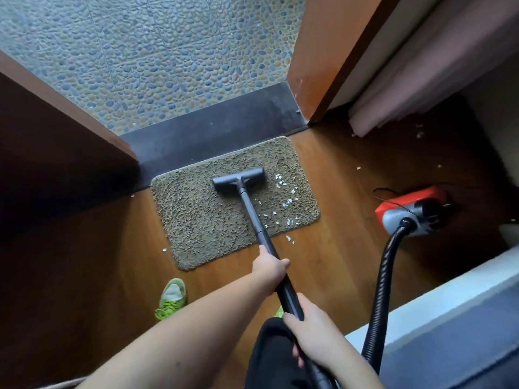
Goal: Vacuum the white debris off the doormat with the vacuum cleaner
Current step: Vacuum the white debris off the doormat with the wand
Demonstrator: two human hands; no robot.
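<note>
Wooden floor (323, 169) at a doorway, with a dark threshold and pebbled paving beyond. The doormat (196, 220) lies on the floor against the threshold, ahead of both hands. The left hand (269, 266) grips the wand (254, 217) of the vacuum cleaner, fingers wrapped round the tube; the right hand (311, 327) grips the same tube lower down, nearer the body, fingers curled round it. The floor head (238, 179) rests on the mat well beyond the left fingers. The white debris (283, 197) lies on the mat to the right of the head and wand, uncollected, with a few flecks off the mat's near edge.

Risks noted:
- The head sits left of the debris; a straight pull toward the fingers would likely miss it.
- The mat appears light; suction or a hard drag could lift or slide it.
- The hose (384, 270) runs right of the right fingers to the red canister (412, 209); a wide sweep could tug the canister.
- Scattered flecks by the curtain may be overlooked.
</note>
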